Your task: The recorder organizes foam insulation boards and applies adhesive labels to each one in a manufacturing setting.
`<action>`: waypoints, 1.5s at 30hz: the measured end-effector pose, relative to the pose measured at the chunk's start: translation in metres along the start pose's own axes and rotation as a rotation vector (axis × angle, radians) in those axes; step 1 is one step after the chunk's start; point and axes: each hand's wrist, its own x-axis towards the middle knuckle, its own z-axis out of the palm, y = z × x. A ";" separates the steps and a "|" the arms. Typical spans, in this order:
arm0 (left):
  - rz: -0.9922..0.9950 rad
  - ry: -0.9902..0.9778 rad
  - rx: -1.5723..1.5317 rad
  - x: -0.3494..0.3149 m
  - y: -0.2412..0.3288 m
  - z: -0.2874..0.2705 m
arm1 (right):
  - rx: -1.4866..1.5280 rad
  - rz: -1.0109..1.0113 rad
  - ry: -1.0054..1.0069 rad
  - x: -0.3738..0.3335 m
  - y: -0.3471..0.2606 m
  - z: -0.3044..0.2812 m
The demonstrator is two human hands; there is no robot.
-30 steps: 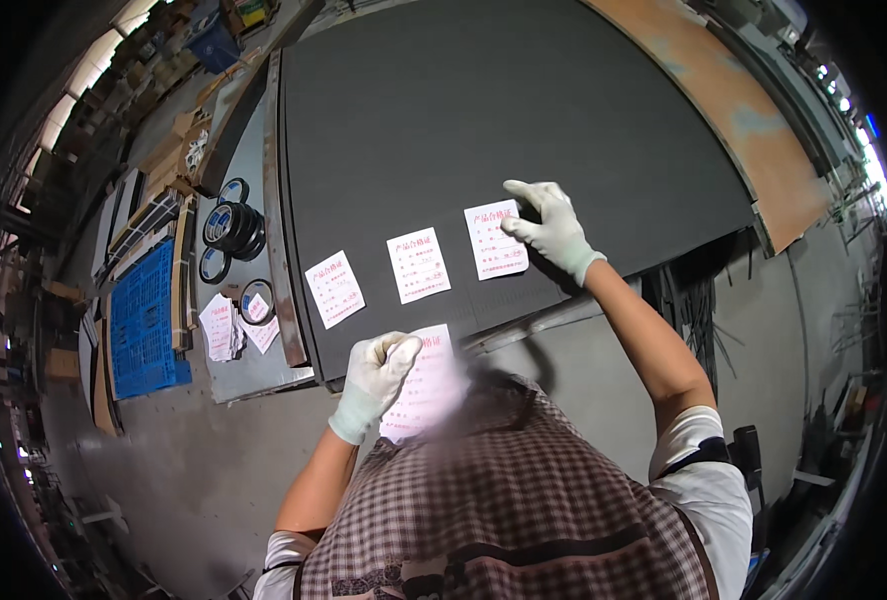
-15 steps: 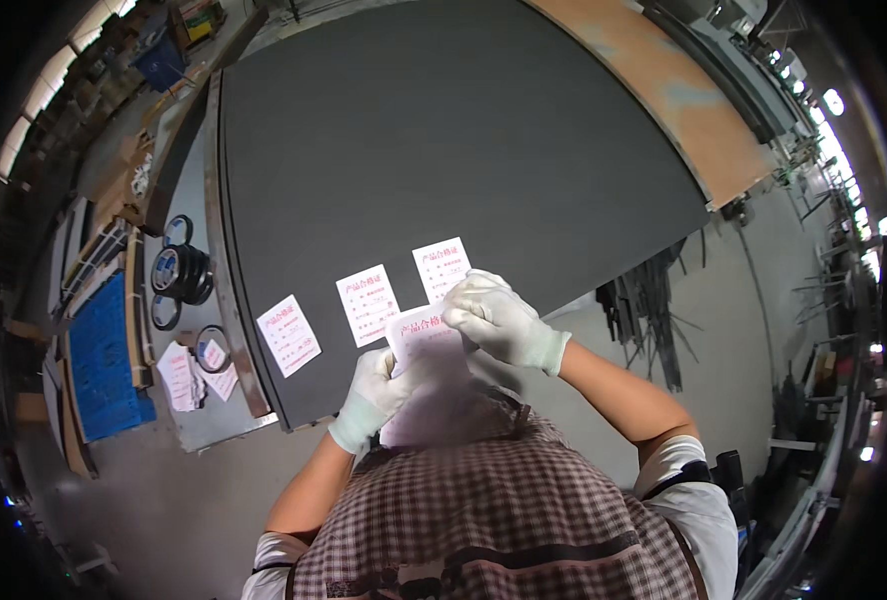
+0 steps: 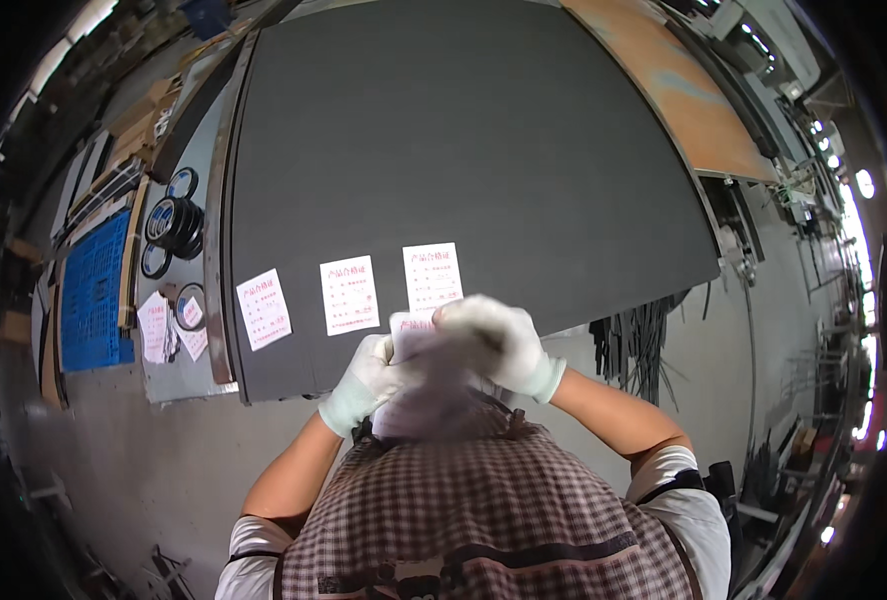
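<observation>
My left hand (image 3: 366, 382), in a white glove, is closed round the left edge of a stack of white paper labels (image 3: 410, 324) with red and dark print, held in front of my apron. Closed at the stack's upper right corner, my right hand (image 3: 507, 345), also gloved, pinches the top label; its fingers are partly blurred. The lower part of the stack is smeared. Beyond my hands, a left label (image 3: 264, 310), a middle label (image 3: 350, 296) and a right label (image 3: 432, 274) lie apart in a row on a black sheet (image 3: 464, 150).
Left of the sheet, a side surface bears rolls of black tape (image 3: 172, 226) and more paper labels (image 3: 156, 328). A blue crate (image 3: 99, 295) stands further left. Dark strips (image 3: 632, 345) hang below the sheet's right side. A brownish board (image 3: 699, 100) lies at far right.
The view has shifted a little, so the sheet and labels sit differently in it. My right hand has turned over the stack's upper right corner, and its fingers are more blurred.
</observation>
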 end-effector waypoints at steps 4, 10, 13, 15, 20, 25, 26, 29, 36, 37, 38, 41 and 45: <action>0.012 0.051 0.128 0.001 -0.015 0.028 | 0.540 0.464 0.135 0.010 0.023 -0.028; 0.030 0.270 0.060 -0.002 -0.033 0.054 | 0.596 0.451 0.115 0.035 0.092 -0.100; 0.048 0.296 0.134 -0.001 -0.030 0.066 | 0.479 0.428 0.018 0.036 0.118 -0.107; 0.074 0.318 0.136 0.000 -0.030 0.068 | 0.375 0.403 -0.047 0.039 0.113 -0.109; 0.080 0.218 0.040 0.008 -0.015 0.074 | 0.056 0.218 -0.277 0.031 0.093 -0.100; 0.075 0.263 0.026 0.016 -0.016 0.076 | 0.142 0.224 -0.348 0.033 0.077 -0.093; 0.101 0.325 0.036 0.017 -0.017 0.076 | 0.160 0.226 -0.213 0.036 0.086 -0.099; 0.102 0.343 -0.023 0.013 -0.014 0.079 | 0.055 0.259 -0.061 0.045 0.111 -0.119; 0.080 0.257 0.186 0.020 -0.007 0.085 | -0.236 0.209 -0.211 0.039 0.135 -0.097; 0.070 0.249 0.207 0.022 -0.005 0.087 | -0.357 0.039 -0.073 0.036 0.133 -0.102; 0.082 0.241 0.220 0.022 -0.009 0.085 | -0.476 -0.134 0.065 0.034 0.130 -0.105; 0.078 0.226 0.204 0.024 -0.005 0.088 | -0.085 -0.196 0.060 0.027 0.100 -0.118; 0.080 0.217 0.158 0.032 -0.003 0.098 | 0.232 0.218 -0.421 0.004 0.079 -0.121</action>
